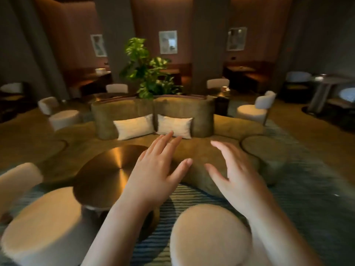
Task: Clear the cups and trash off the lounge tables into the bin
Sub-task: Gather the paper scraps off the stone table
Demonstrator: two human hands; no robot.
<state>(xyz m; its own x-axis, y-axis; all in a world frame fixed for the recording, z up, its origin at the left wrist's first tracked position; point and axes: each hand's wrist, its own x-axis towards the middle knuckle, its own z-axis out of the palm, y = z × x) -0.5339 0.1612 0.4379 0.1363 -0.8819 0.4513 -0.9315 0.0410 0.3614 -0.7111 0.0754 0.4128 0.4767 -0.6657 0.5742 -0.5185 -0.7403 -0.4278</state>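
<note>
Left hand (153, 169) and right hand (236, 175) hover with fingers spread, holding nothing, before a lounge sofa (123, 110). The round brass table (107, 169) just left of the left hand shows no cup on its visible top (the forearm covers its near edge). Each table deserves a scan before any reach. A pale shape, perhaps a cup (225, 89), sits far beyond the right hand, too blurred to confirm. No bin is in view.
</note>
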